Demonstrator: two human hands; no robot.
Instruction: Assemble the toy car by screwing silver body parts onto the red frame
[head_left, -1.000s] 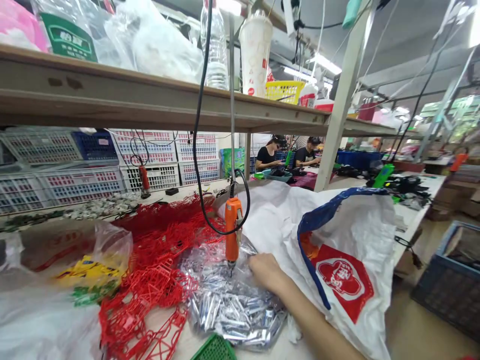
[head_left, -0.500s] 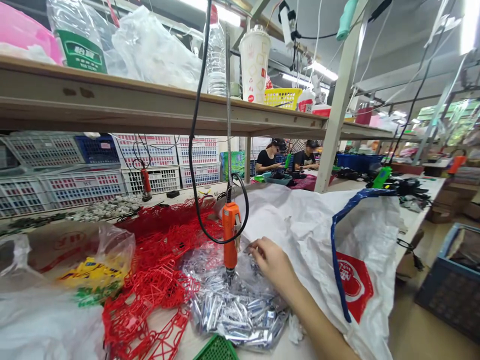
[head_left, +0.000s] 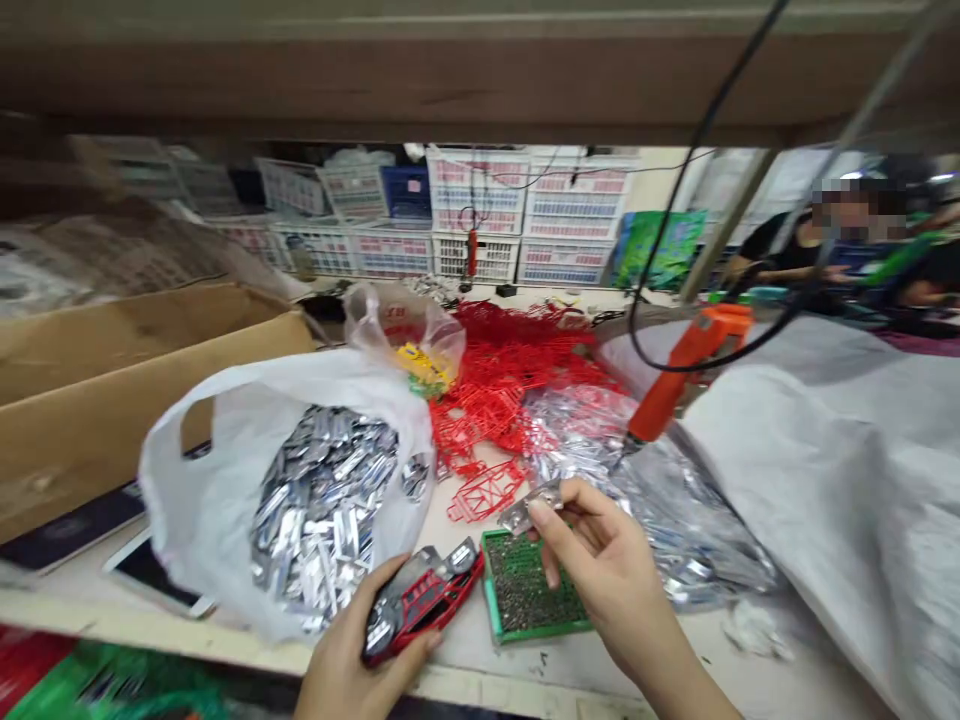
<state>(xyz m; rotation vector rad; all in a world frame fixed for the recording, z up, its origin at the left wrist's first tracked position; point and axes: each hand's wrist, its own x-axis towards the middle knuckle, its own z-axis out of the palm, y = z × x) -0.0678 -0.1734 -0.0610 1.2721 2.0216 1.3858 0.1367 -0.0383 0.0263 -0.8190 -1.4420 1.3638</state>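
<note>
My left hand (head_left: 360, 640) is closed around a red and black toy car body (head_left: 426, 602) with silver parts on it, near the table's front edge. Between the thumb and fingers of my right hand (head_left: 600, 550) is a small silvery plastic part (head_left: 531, 507), held to the right of the car body and above it. Below that hand stands a green basket (head_left: 496, 632) of tiny dark pieces, probably screws. An orange electric screwdriver (head_left: 679, 380) hangs tilted behind my right hand, touched by neither hand.
A white bag (head_left: 225, 560) of silver parts stands at left, beside a cardboard box (head_left: 150, 375). Red plastic frames (head_left: 487, 400) and a clear bag (head_left: 720, 540) of silver parts lie beyond the basket. A shelf (head_left: 420, 70) crosses overhead. A person (head_left: 802, 245) sits at far right.
The view has swung left and down. My right hand has left the clear bag and now holds a silvery part over the basket. My left hand has come into view with the car body.
</note>
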